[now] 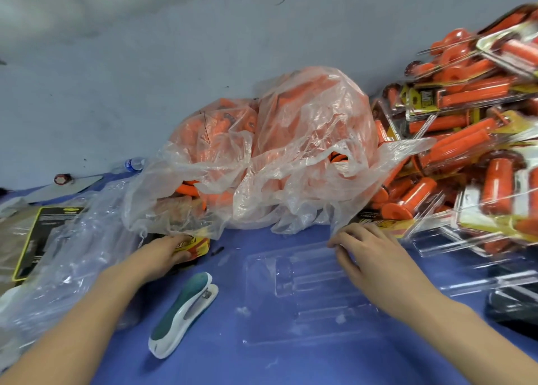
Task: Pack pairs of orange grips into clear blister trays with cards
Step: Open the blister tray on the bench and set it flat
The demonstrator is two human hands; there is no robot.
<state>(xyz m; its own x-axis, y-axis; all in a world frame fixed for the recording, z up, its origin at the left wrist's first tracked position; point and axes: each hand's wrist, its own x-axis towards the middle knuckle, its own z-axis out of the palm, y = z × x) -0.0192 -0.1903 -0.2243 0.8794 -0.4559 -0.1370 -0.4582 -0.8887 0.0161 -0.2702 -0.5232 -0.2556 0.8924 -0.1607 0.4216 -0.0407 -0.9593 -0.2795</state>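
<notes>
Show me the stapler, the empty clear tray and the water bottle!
stapler [183,315]: head view, middle of its teal top.
clear tray [308,297]: head view, its moulded middle.
water bottle [132,164]: head view, its blue label.

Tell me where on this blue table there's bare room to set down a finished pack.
Bare blue table lies along the near edge, between the stapler and the clear tray. It is crowded by the bag of grips and the packed pile on the right.
</notes>
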